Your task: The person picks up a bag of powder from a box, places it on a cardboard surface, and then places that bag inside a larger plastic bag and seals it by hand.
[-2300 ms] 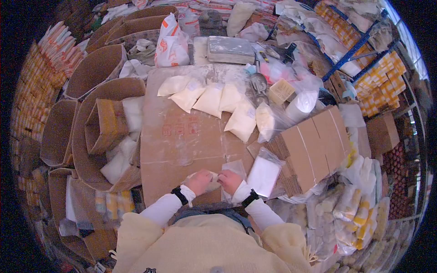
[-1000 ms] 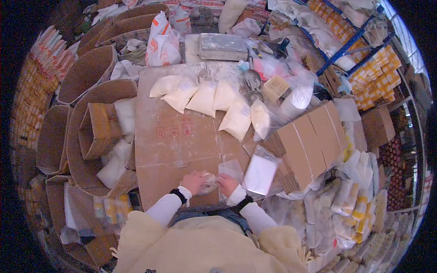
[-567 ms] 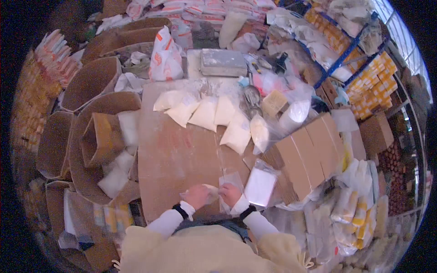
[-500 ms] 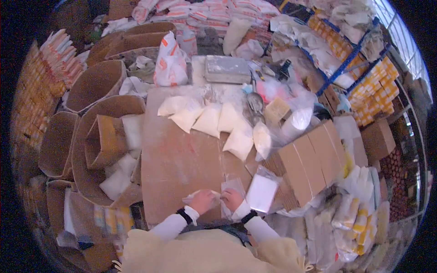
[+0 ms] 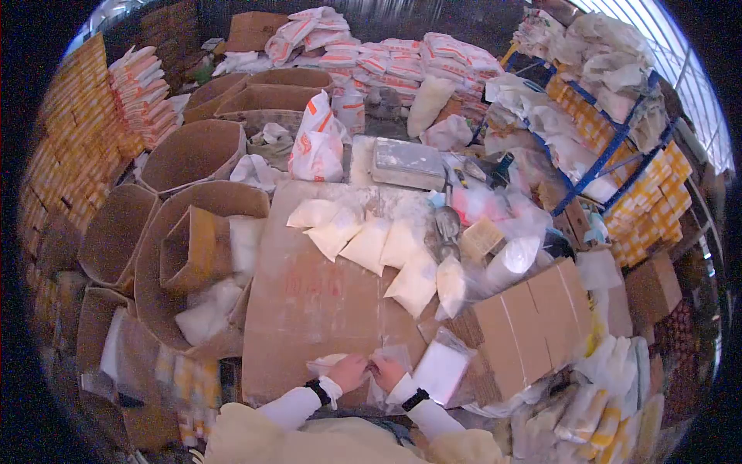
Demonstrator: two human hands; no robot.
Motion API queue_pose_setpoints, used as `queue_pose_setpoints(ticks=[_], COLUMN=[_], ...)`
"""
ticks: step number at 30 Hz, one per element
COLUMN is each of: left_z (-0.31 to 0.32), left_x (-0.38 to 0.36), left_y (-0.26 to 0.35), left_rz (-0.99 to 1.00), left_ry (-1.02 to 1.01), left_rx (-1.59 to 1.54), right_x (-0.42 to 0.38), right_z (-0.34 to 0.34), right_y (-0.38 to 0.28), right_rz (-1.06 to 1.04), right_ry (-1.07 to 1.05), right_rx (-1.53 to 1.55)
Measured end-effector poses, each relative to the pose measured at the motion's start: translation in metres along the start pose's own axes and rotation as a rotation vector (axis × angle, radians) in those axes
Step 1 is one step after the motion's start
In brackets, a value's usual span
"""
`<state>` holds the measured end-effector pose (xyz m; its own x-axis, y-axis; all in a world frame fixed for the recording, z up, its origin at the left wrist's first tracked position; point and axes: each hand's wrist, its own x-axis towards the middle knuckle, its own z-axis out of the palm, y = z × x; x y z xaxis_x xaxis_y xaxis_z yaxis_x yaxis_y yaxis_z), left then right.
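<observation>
Shifted since the first frame, the small plastic bag [image 5: 328,361] now pokes out to the left of the left hand [image 5: 348,373], where before it showed between the hands; the whole view has tilted up as well. That left hand is closed over the bag, hiding its middle. The right hand [image 5: 389,373] has its fingers curled in, against or just beside the left fingertips; I cannot tell whether they pinch the bag's end. Next to it lies a clear plastic sleeve [image 5: 398,354], its outline hard to follow. Both hands are near the front edge of the cardboard-covered bench [image 5: 301,332]. Towards the right edge, a film-wrapped white pack [image 5: 444,367] and a stack of flat cartons [image 5: 533,325] crowd in, so the wider stretch of cardboard runs left and forward, its red print too faint to read. Six cream-coloured filled bags [image 5: 367,246] bound it towards the far edge. Beyond the left edge a large open carton [image 5: 158,271] stands close, its floor hidden
</observation>
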<state>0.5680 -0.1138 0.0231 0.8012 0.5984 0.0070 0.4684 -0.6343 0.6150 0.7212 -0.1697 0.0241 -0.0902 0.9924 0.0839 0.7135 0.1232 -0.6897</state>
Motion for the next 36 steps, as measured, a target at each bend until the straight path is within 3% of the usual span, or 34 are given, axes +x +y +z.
queue_pose_setpoints(ticks=[5, 11, 14, 16, 19, 21, 24, 27, 30, 33, 36], left_z=[-0.002, 0.011, 0.010, 0.001, 0.006, 0.006, -0.002, -0.001, -0.012, -0.011, -0.011], left_x=[0.006, 0.006, 0.008, 0.008, 0.012, 0.012, -0.005, -0.014, -0.010, -0.008, -0.008], left_y=[0.014, 0.016, 0.018, 0.027, 0.021, 0.018, 0.013, 0.007, 0.018, 0.015, 0.014], left_rz=[-0.039, 0.016, -0.036, -0.093, -0.135, -0.150, 0.027, -0.095, -0.122, -0.107, -0.331], left_ry=[-0.015, 0.136, -0.135, -0.098, -0.127, -0.190, 0.071, 0.075, 0.182, 0.281, 0.326], left_rx=[0.073, 0.171, 0.356, 0.271, 0.246, 0.253, 0.401, 0.308, 0.368, 0.178, 0.021], right_x=[-0.005, -0.013, -0.002, -0.007, -0.002, -0.002, -0.003, -0.003, -0.003, 0.000, 0.000], right_z=[-0.008, -0.006, -0.019, -0.010, -0.027, -0.026, -0.006, -0.007, -0.007, -0.024, -0.018], right_y=[0.005, 0.029, 0.013, 0.019, 0.010, 0.013, 0.038, 0.034, 0.031, 0.017, 0.026], right_rz=[-0.013, -0.134, -0.076, 0.017, -0.098, -0.067, -0.136, -0.182, 0.031, 0.049, -0.138], right_ry=[-0.064, -0.003, -0.015, -0.113, -0.077, -0.098, -0.040, -0.018, -0.121, -0.062, -0.013], right_rx=[-0.015, 0.066, 0.197, 0.134, 0.262, 0.266, 0.238, 0.243, 0.242, 0.409, 0.293])
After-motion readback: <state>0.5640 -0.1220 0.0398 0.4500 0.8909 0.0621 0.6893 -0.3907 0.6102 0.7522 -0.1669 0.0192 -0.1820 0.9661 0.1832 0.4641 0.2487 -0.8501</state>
